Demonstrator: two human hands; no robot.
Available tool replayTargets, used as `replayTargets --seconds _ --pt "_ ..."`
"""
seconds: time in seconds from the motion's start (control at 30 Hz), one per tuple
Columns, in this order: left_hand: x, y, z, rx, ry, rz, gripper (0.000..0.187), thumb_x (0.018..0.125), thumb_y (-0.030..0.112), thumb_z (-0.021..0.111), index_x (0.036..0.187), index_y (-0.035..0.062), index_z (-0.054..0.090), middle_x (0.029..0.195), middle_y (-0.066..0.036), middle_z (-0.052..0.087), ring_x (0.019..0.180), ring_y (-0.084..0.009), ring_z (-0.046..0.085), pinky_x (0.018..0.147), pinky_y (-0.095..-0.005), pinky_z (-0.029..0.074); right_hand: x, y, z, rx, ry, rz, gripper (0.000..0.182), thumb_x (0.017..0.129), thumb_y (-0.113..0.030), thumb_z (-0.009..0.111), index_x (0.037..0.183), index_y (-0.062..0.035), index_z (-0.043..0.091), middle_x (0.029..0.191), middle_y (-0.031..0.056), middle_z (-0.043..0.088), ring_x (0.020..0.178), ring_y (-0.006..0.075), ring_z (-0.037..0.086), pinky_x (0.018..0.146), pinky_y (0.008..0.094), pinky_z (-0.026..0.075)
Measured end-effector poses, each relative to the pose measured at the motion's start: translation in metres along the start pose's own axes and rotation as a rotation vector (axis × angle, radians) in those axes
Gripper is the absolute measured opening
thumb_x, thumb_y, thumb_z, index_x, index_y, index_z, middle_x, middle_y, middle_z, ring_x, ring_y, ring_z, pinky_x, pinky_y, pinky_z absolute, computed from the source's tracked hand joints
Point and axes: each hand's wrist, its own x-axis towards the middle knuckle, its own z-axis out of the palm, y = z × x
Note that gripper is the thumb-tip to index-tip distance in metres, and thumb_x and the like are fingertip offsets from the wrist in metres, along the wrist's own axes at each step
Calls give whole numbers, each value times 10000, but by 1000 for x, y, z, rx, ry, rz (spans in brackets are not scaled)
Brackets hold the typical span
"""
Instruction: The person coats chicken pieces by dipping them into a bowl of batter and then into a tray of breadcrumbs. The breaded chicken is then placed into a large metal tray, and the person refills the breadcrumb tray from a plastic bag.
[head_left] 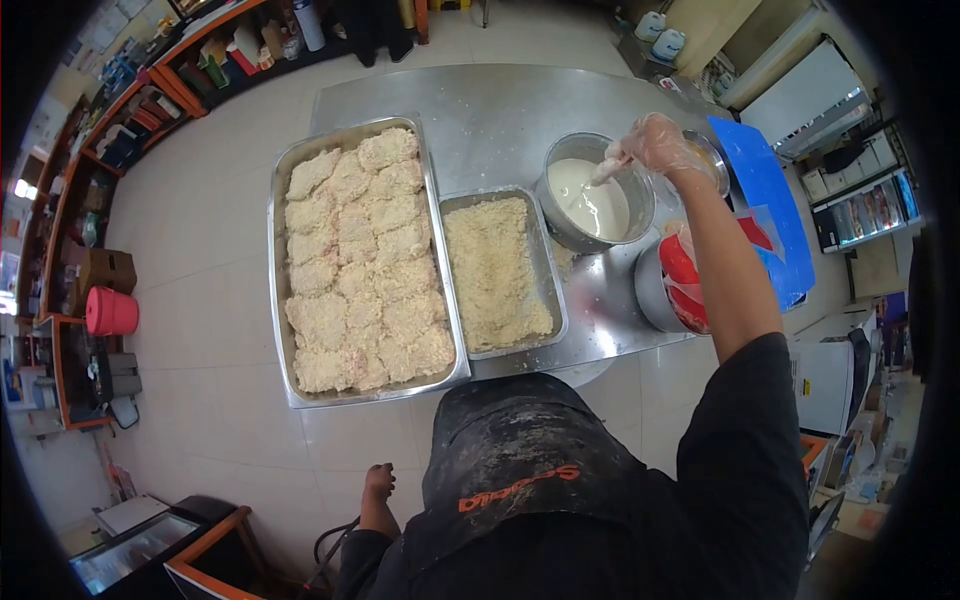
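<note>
My right hand [655, 148], in a clear plastic glove, is over a round metal pot [560, 225] of white, runny batter [590, 200]. Its fingers point down toward the batter, pressed together and coated white; whether a piece is between them cannot be made out. My bare left hand [378, 482] hangs low beside my body, away from the table, fingers loosely curled and slightly apart, holding nothing visible. Left of the pot sits a metal tray [560, 310] of pale crumbs [495, 270]. Beyond it, a large metal tray [280, 240] holds rows of crumb-coated pieces [345, 240].
A steel table [470, 110] bears everything. Under my right forearm stands another metal container [655, 290] with red-and-white plastic packaging [682, 262]. A blue sheet [775, 200] lies at the right edge, near a metal bowl [715, 160]. A pink bucket [112, 312] stands far left.
</note>
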Motion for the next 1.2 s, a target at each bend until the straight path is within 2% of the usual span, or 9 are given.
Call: replayTargets --seconds 0.17,0.27,0.37,0.7,0.83,0.97,1.07,1.13,1.2 --pt "-10 5 1 -19 23 -3 358 894 312 548 1111 27 558 871 -136 631 590 -226 590 471 -351 442 3 4 6 -8 14 68 426 600 -423 782 801 -50 743 903 207 696 884 357 670 831 405 516" --pt "-10 6 5 -21 8 -2 359 898 319 544 1117 35 554 891 -137 631 608 -231 601 489 -355 457 2 13 22 105 98 -28 311 645 -278 764 755 9 716 720 204 681 706 304 680 711 362 528" --pt "-6 3 8 -28 -15 -8 361 901 323 542 1127 43 549 895 -135 631 625 -233 609 505 -363 466 -8 3 10 48 24 -48 300 656 -261 759 739 22 708 717 181 690 703 284 682 707 357 527" --pt "-11 6 14 -52 -8 4 341 899 317 539 1118 56 544 865 -132 626 617 -239 606 508 -368 464 -30 -2 -5 146 147 -222 300 709 -245 713 804 39 683 748 192 670 688 290 634 684 384 504" --pt "-19 5 16 -73 -1 -10 426 876 337 546 1178 37 532 961 -167 625 696 -262 611 610 -407 490 -66 -38 -44 173 34 -248 216 754 -178 680 797 33 668 698 149 635 645 218 583 631 354 481" --pt "-14 -13 20 -103 10 -39 354 893 310 536 1118 37 536 873 -135 620 628 -243 608 512 -373 473 -94 -64 -56 260 -145 -340 172 795 -143 662 761 25 654 665 99 604 618 155 539 591 312 455" --pt "-15 -25 23 -106 -5 -75 366 897 315 535 1121 26 533 878 -135 621 635 -246 612 521 -373 476 -101 -85 -34 359 -296 -472 205 814 -187 664 741 5 662 668 84 615 617 148 549 595 309 457" --pt "-26 -25 22 -87 -15 -73 370 900 317 534 1122 21 532 879 -136 623 641 -248 616 530 -373 480 -95 -110 -7 287 -460 -431 231 831 -236 659 770 -13 673 696 95 627 651 167 572 617 329 471" --pt "-29 -26 22 -84 -24 -79 378 903 320 534 1133 21 530 886 -139 629 646 -247 620 538 -374 484 -67 -115 66 264 -450 -617 258 833 -273 674 818 -16 685 762 138 657 708 238 645 665 364 514"
